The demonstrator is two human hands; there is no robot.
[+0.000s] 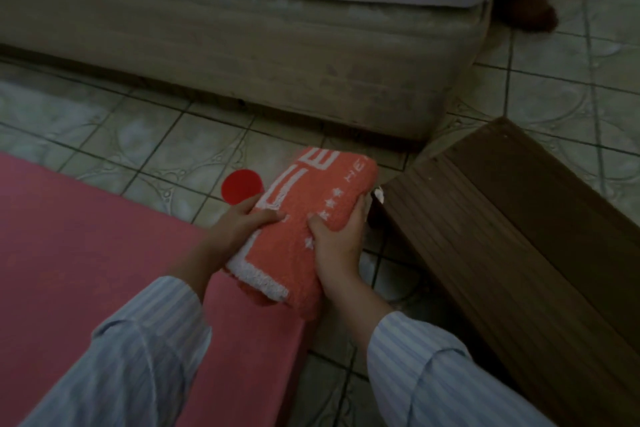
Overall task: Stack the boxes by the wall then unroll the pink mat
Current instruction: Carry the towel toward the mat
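The pink mat lies flat on the tiled floor at the lower left, its right edge near my arms. Above that edge I hold a folded orange towel with white lettering and stars. My left hand grips the towel's left side, thumb on top. My right hand grips its right side with fingers curled under. No boxes are in view.
A mattress on a beige bed base runs across the top. A dark wooden step stands at the right, close to the towel. A red disc lies on the tiles. Someone's bare foot shows at the upper right.
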